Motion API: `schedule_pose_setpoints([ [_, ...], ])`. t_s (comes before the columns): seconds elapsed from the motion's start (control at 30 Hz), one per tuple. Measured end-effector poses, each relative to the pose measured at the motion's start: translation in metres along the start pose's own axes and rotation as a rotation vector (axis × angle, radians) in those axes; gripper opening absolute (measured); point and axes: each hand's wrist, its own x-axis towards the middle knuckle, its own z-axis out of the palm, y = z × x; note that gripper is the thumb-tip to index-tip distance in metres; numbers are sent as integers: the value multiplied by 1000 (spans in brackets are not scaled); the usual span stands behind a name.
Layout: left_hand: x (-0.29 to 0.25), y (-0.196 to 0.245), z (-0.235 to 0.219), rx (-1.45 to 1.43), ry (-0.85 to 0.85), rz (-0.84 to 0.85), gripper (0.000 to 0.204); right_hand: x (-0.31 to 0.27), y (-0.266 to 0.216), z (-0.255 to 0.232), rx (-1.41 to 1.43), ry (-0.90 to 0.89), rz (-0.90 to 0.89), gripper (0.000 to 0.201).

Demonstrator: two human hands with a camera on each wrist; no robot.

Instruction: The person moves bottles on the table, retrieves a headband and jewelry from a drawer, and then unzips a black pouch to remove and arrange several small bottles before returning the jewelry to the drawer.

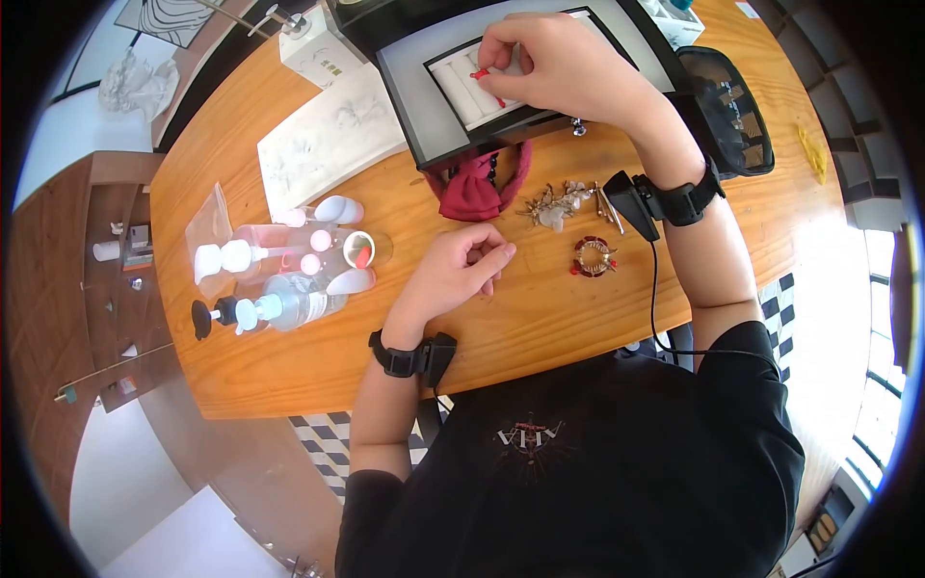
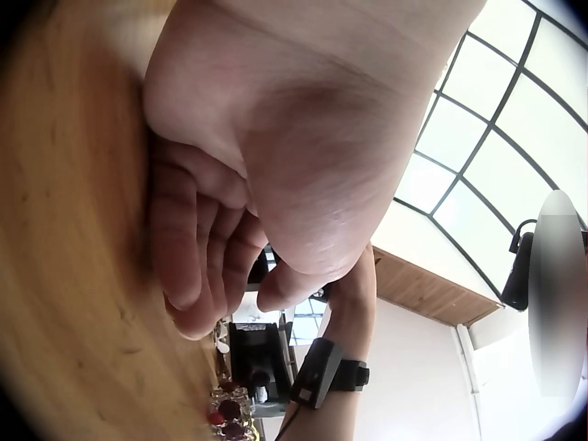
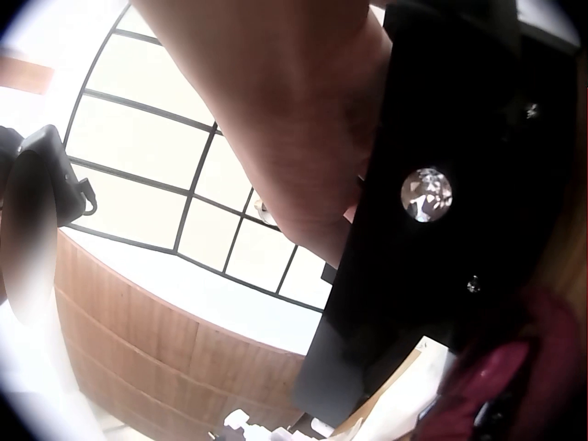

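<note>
Over the open black jewellery box point(image 1: 416, 123), the right hand point(image 1: 568, 72) pinches a small red piece point(image 1: 480, 73) at the white padded rolls point(image 1: 461, 94). Another bit of red shows under its thumb, on the padding. In the right wrist view, the box's dark front point(image 3: 367, 303) with a round crystal knob point(image 3: 427, 195) hides that hand's point(image 3: 294, 138) fingertips. The left hand point(image 1: 455, 273) rests on the wooden table, fingers loosely curled and holding nothing; its palm point(image 2: 312, 165) fills much of the left wrist view.
Before the box lie a dark red bow point(image 1: 472, 196), hair ornaments point(image 1: 559, 205) and a beaded bracelet point(image 1: 592, 257). Pump bottles point(image 1: 303, 301) and a round jar point(image 1: 359, 250) stand on the left. A black mesh case point(image 1: 727, 111) is on the right, a white slab point(image 1: 328, 140) beside the box.
</note>
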Motion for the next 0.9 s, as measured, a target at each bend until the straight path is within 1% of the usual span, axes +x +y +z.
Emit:
schedule_pose_setpoints([
  [0.13,1,-1,-1,5,-11,-2,23,1,1,6,-1,58,-32,17],
  [0.23,1,-1,-2,20,-27,-16,20,3,2,6,-36,59,-55,15],
  [0.33,1,-2,-2,17,-27,-20,20,6,-9,-10,-80,-85,47,21],
  [0.43,0,-2,-2,16,-29,-17,20,8,-9,-8,-89,-69,57,28],
  [0.73,0,-1,-1,23,-23,-15,20,13,-16,-10,-133,-103,140,27],
  [0.9,-1,1,-1,41,-22,-15,20,13,-8,-8,-101,-88,104,25],
])
